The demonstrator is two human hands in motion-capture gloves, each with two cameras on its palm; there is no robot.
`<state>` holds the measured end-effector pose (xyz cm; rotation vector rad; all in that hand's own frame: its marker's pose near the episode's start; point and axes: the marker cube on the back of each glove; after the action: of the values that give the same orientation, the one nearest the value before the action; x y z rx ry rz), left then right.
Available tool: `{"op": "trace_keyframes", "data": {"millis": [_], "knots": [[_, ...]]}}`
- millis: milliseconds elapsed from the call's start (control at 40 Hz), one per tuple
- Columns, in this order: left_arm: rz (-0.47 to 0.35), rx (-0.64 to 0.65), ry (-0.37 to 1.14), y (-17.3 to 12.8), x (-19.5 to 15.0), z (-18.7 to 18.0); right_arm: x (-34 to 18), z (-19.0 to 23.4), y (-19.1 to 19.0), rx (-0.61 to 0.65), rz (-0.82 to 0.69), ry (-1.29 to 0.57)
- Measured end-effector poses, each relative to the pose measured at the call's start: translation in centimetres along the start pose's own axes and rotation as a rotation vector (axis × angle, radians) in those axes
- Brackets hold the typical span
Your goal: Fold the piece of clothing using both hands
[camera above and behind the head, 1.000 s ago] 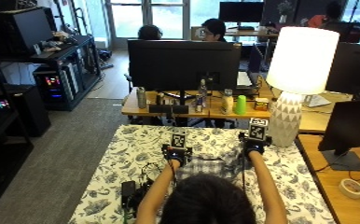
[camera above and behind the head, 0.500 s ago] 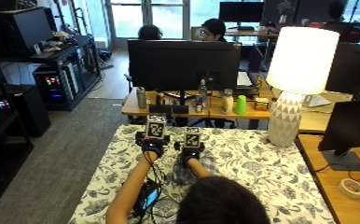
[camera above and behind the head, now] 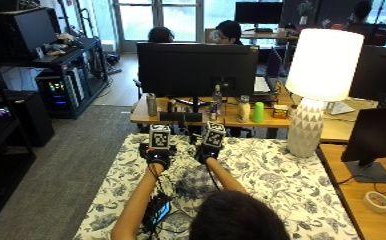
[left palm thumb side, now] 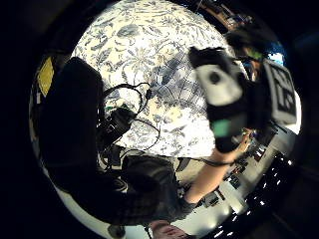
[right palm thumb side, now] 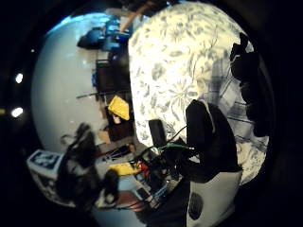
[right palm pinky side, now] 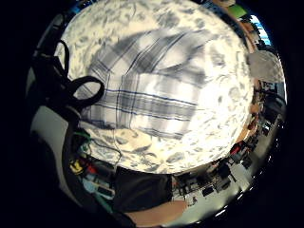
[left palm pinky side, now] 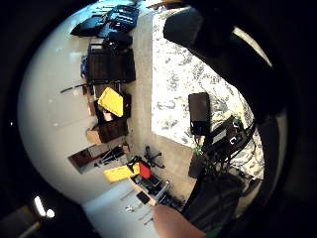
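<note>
Table (camera above and behind the head: 293, 185) covered by a floral-patterned cloth. Lying on it: a plaid garment (camera above and behind the head: 196, 181) near the middle; a white lamp (camera above and behind the head: 316, 90) stands right of the garment.

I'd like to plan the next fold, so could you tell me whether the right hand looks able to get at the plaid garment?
Probably yes: the right hand hovers beside the plaid garment, nothing visibly between them.
</note>
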<state>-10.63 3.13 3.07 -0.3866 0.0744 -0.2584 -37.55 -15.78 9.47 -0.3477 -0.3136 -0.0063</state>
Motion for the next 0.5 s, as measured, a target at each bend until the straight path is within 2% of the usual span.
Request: {"op": "trace_keyframes", "data": {"millis": [75, 125, 175, 200, 275, 375, 500], "knots": [[0.057, -0.08, 0.042, 0.7, 0.8, 0.4, 1.5, -4.0, 0.7, 0.185, 0.035, 0.093], [0.043, -0.006, 0.063, -0.2, 1.4, 0.5, 2.9, -5.9, 0.2, 0.28, 0.048, 0.139], [0.018, 0.072, 0.07, -1.4, 1.9, 0.7, 4.5, -6.9, -1.9, 0.349, 0.032, 0.154], [0.019, 0.07, 0.068, -1.6, 2.2, 0.8, 5.1, -7.1, -3.0, 0.373, 0.019, 0.155], [0.06, -0.003, 0.047, -1.4, 3.2, 1.4, 6.5, -7.9, -2.8, 0.404, 0.025, 0.156], [0.035, 0.08, 0.024, -2.5, 4.2, 1.4, 7.2, -8.5, 1.3, 0.398, 0.077, 0.158], [0.036, 0.143, 0.007, -3.4, 5.2, 1.2, 8.6, -6.5, -0.7, 0.378, 0.093, 0.158]]}}
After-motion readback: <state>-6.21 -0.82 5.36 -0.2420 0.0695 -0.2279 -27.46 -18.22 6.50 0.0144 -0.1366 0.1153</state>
